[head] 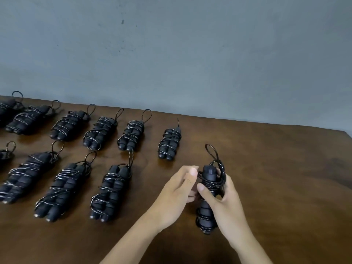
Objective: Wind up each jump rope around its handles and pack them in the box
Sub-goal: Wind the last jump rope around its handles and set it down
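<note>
A black jump rope with foam handles stands nearly upright over the brown table, its cord wound around both handles and a small loop sticking out at the top. My right hand grips it around the middle from the right. My left hand is at its upper left, thumb and fingers pinching the cord near the handle tops. Several other wound jump ropes lie in two rows across the left of the table. No box is in view.
A grey wall rises behind the table's far edge. Bare tabletop stretches to the right of my hands and along the near edge. The nearest lying bundle is up and left of my hands.
</note>
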Demonstrator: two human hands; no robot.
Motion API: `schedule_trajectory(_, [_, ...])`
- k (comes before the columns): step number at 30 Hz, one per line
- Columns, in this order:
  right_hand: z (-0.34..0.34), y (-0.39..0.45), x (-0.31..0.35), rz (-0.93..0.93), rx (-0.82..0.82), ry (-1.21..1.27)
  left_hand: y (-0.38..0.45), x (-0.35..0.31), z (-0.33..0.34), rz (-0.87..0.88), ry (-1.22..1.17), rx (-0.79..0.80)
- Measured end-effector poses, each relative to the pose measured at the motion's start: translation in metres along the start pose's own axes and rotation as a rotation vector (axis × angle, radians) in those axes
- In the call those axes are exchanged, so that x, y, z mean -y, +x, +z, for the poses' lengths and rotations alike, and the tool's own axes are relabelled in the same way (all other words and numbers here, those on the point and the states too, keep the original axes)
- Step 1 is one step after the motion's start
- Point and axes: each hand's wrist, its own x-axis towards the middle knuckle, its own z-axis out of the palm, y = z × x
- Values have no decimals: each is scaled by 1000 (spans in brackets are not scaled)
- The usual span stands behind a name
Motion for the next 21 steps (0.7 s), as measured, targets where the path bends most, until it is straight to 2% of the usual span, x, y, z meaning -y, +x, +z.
schedule_trajectory(6, [-5, 4, -5, 72, -45, 21, 59, 13, -42, 9, 340, -291])
schedule_trajectory(11, [-19, 20, -6, 113, -20, 93, 118, 8, -61, 0, 584, -431])
schedule_trajectory(14, [-27, 35, -12, 126, 3, 111, 143, 1, -61, -74, 733, -441])
schedule_trajectory(21, [-45, 66, -14, 172, 99, 246, 190, 15, -53, -313, 980, -346])
